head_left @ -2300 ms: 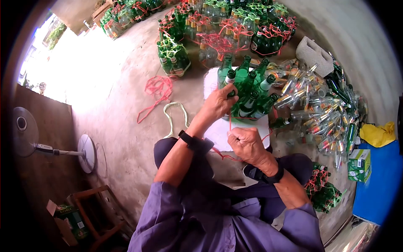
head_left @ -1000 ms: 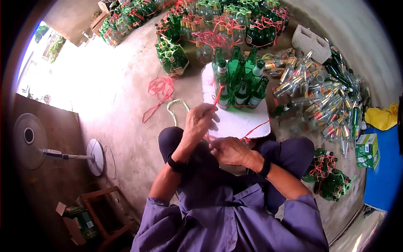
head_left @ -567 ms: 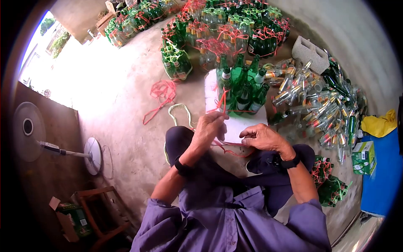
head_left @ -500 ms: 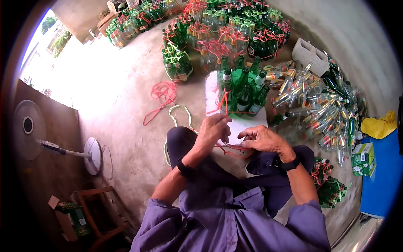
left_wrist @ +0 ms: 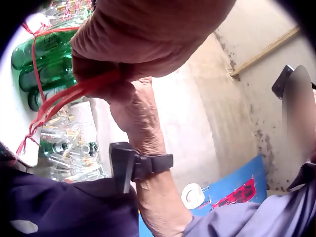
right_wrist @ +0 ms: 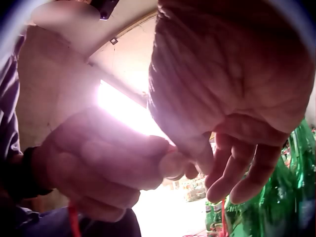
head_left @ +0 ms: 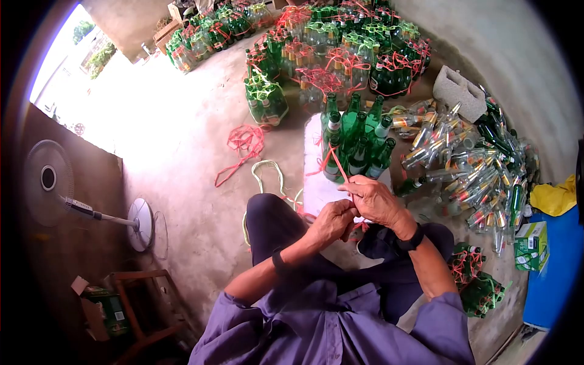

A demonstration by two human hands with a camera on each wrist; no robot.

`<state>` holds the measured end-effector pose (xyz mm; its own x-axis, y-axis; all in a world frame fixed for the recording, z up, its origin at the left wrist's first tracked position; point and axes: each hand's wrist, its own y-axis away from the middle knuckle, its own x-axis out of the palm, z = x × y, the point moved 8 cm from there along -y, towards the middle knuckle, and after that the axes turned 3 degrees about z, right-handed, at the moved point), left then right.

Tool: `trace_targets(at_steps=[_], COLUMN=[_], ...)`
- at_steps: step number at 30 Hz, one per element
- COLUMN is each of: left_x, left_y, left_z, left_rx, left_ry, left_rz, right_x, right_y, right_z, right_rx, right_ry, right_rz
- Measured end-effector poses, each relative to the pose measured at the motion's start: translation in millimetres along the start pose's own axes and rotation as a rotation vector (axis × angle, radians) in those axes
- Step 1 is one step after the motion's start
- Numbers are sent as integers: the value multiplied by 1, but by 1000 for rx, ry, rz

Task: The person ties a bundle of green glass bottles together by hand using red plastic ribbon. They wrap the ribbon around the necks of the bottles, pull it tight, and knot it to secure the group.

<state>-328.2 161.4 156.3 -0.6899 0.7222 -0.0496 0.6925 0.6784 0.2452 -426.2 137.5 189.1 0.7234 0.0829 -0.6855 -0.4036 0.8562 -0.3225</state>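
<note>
Several green glass bottles (head_left: 359, 137) stand upright in a tight group on a white slab (head_left: 314, 188), in front of the seated person's crossed legs. Red plastic string (head_left: 340, 166) passes around the group and runs from the near left bottle down to the hands. The right hand (head_left: 380, 201) pinches the string between thumb and fingers. Against it, the left hand (head_left: 331, 224) curls round a doubled length of red string (left_wrist: 74, 92), plain in the left wrist view. In the right wrist view the fingertips of both hands meet, and the left hand (right_wrist: 98, 170) partly hides the string.
Loose clear bottles (head_left: 468, 164) lie heaped at the right beside a concrete block (head_left: 459, 94). Tied bottle bundles (head_left: 266, 100) stand at the back. Red string (head_left: 246, 140) and pale green string (head_left: 267, 164) lie on the floor. A fan (head_left: 141, 225) stands at the left.
The left hand has come from the bottle necks back toward the body. Half a second ago the hands were apart; now they meet, and the right hand has the string leading to the bottles.
</note>
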Motion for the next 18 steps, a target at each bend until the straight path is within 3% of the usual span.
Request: trace_targets(at_steps=[5,7,9,11,13,14,15,18], left_x=[26,40,44,34,16,7,0,-28], left_y=[-1,-10,-15,-16,-20,-21,-23,-33], left_z=[-4,-4,-3,-25,-34,-46,-52,-56], left_rx=[-159,15,45,218,153,380,403,196], left_ry=[233,345,263,-172,-282,-486,-544,-461], left_rz=[88,150,210,49,-76,-179,-174,-250], right_x=[-19,-18,-27,-31,-32,-29,-26,-33], right_y=[11,20,28,37,46,51,56,65], right_z=[-25,-56,-60,-69,-77,-81,-85,-94], right_rx=[87,395,435,458,462,480,496,462], right_ry=[40,-677,-772,-969,-1009,-1145,-1281,-1492], right_rz=[3,-91,-90,-150,-147,-162,-177,-252])
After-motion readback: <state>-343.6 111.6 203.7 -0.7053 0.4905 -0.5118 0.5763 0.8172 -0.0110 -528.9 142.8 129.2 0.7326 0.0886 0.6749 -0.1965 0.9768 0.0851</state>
